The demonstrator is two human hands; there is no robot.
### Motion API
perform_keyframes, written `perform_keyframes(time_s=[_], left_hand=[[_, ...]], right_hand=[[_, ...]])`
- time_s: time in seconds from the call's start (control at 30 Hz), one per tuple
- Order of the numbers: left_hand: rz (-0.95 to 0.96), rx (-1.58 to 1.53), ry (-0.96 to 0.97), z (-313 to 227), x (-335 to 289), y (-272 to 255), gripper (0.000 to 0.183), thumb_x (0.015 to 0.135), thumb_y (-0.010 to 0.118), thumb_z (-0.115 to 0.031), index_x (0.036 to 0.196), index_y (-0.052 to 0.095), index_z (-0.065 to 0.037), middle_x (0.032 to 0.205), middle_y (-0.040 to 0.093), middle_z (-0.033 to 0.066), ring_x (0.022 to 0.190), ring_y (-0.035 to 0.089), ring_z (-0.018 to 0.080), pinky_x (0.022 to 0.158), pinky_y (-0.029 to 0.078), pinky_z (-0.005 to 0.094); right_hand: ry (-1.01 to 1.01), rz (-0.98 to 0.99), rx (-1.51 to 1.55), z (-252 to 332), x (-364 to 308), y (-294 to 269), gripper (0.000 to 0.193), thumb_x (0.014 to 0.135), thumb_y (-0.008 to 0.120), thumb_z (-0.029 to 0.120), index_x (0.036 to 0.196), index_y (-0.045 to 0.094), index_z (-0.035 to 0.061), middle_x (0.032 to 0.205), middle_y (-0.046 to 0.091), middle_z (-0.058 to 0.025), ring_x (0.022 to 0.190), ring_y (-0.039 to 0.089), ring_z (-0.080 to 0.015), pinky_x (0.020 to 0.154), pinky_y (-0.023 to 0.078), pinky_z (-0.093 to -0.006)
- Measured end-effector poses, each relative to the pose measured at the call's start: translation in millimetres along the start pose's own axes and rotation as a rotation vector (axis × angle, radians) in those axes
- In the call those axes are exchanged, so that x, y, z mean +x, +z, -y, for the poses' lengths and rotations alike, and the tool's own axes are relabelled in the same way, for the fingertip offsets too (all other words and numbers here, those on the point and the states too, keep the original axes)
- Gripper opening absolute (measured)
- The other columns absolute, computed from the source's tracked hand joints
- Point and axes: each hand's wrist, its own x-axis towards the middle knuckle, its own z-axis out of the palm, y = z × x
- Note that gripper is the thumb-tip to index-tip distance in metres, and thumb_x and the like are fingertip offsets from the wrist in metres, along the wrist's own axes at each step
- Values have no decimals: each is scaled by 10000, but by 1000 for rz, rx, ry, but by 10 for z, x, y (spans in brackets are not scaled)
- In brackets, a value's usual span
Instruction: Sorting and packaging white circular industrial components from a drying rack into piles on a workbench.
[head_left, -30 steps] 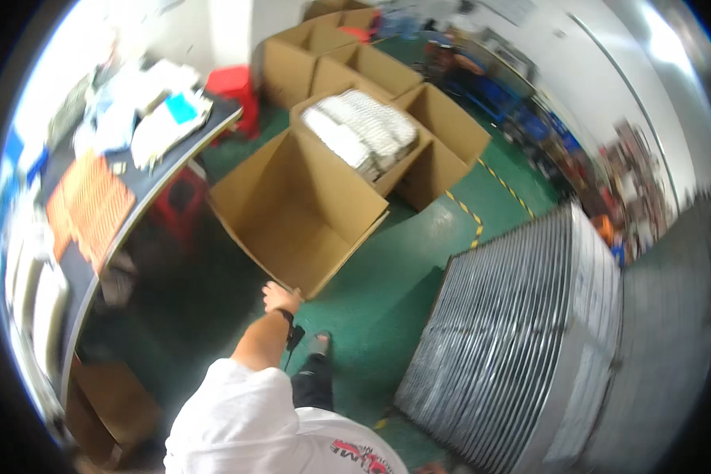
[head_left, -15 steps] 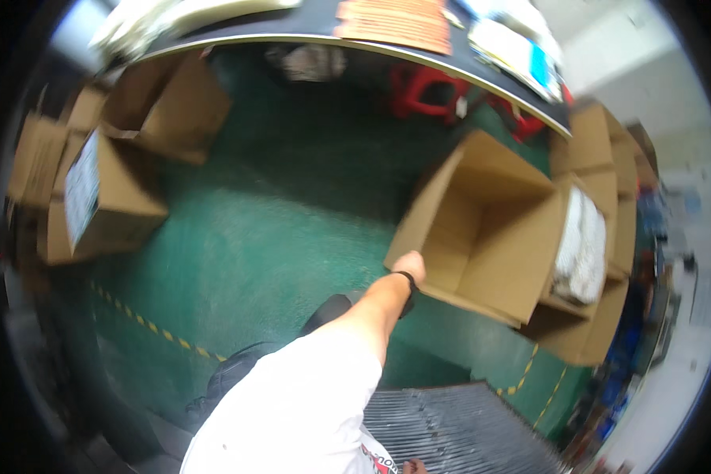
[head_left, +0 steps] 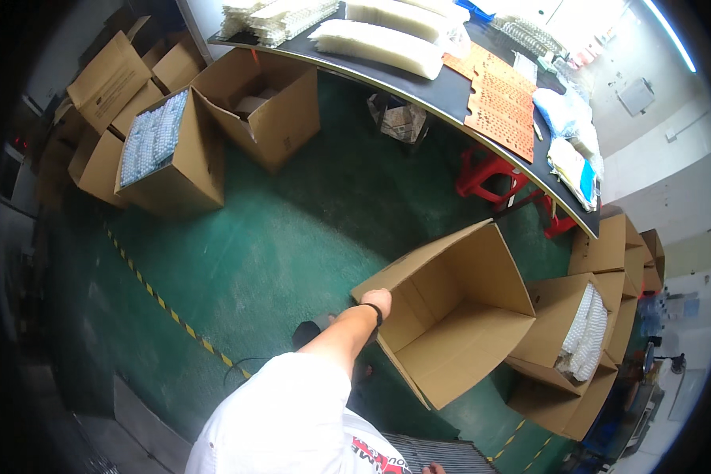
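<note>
Grip of 1 left hand (head_left: 377,300), 1 wristband (head_left: 376,314), on 1 box (head_left: 468,340)

A workshop, shown by its long worktable (head_left: 453,93), cardboard boxes (head_left: 474,341) and striped floor tape (head_left: 163,302).

The lower edge cuts off most of the right hand (head_left: 433,469) and a ridged grey stack (head_left: 454,453), the left hand (head_left: 378,300) hides its fingertips at an open cardboard box (head_left: 470,336), and far-right clutter (head_left: 644,399) is indistinct.
</note>
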Motion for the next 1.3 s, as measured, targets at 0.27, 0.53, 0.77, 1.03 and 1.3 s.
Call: perform_keyframes(time_s=[0.27,0.53,0.77,1.03,1.3], left_hand=[[97,-38,-121,726,243,30,256,822,495,-77,998,681,-84,1069,642,125,1019,613,274,838,503,364],[31,-22,1,989,135,-149,229,845,465,-102,985,636,-42,1039,650,148,978,634,263,800,516,371],[-105,77,58,1173,235,-667,225,817,482,-121,953,648,-54,985,665,152,918,655,276,759,528,402],[323,1175,817,2691,1519,-752,256,809,520,-154,999,679,-91,1026,655,117,988,623,260,832,506,340],[560,1426,770,2750,2299,-957,294,814,567,-227,1080,661,-143,1126,626,118,1073,589,230,870,475,382]], right_hand=[[65,87,140,-85,-446,862,362,853,585,230,1111,585,-24,1057,615,-234,983,599,-325,840,461,-360],[121,72,-68,336,-912,596,427,860,567,271,1186,547,-5,1137,578,-246,1056,559,-367,876,442,-382],[209,-57,-167,427,-1087,537,449,863,555,295,1210,535,11,1157,569,-244,1090,537,-379,904,428,-390],[533,-955,-97,1845,-2395,-185,379,816,603,234,1100,582,-17,1013,621,-218,948,605,-329,808,473,-392],[1122,-1099,233,2642,-3873,949,401,781,642,226,1087,584,-27,1059,597,-223,908,590,-352,801,463,-409]])
